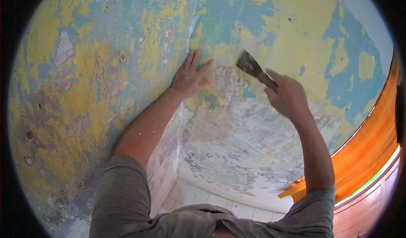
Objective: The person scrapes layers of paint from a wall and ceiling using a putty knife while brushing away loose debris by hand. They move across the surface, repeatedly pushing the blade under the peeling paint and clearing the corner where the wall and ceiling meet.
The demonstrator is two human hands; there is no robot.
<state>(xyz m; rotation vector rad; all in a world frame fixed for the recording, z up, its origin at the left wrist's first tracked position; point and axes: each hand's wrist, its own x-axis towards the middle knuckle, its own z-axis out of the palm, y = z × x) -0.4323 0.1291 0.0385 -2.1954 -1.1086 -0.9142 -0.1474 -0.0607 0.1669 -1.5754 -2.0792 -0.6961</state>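
My right hand (287, 93) is closed round the handle of a scraper (250, 64). The scraper's broad, dirty blade points up and to the left, close over the wall (292, 39) with its worn yellow, green and blue paint. Near the corner where two walls meet, my left hand (189, 75) rests with its fingers stretched out and nothing in it. Below both hands the paint gives way to a rough grey-white patch (253, 124).
The left wall (84, 94) is patchy with yellow and blue paint, chips and small holes. White floor tiles (198, 192) show at the bottom. On the right hangs an orange curtain (363, 153) beside a reddish panelled surface (372, 204).
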